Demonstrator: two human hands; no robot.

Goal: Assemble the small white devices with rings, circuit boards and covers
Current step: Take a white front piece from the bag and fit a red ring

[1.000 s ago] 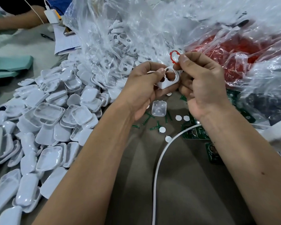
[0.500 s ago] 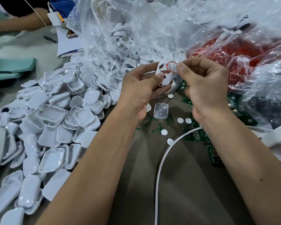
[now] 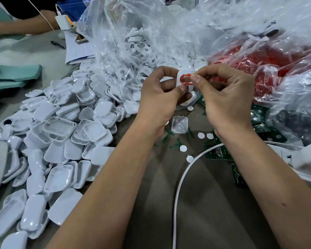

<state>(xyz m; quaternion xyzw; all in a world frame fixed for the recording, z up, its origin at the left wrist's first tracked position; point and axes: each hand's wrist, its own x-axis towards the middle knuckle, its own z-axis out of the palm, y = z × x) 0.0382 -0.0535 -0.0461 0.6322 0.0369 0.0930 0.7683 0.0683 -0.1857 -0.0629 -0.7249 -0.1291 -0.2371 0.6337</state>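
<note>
My left hand (image 3: 160, 97) grips a small white device shell (image 3: 182, 85), thumb on its lower face and fingers curled behind it. My right hand (image 3: 226, 97) pinches a red ring (image 3: 184, 77) between thumb and forefinger and holds it flat against the shell's upper face. Both hands are raised above the brown table in front of the plastic bags. A single translucent cover (image 3: 179, 124) lies on the table below my hands. Green circuit boards (image 3: 220, 153) lie to the right, partly under my right wrist.
A large pile of white covers (image 3: 61, 137) fills the left. A clear bag of white shells (image 3: 133, 47) and a bag of red rings (image 3: 269, 63) stand behind my hands. A white cable (image 3: 178, 194) curves across the table. Another person's arm (image 3: 22, 26) is at the far left.
The red ring went from above the shell's edge down onto the shell's face. The shell is turned so its face points toward me, and both hands are slightly lower in view.
</note>
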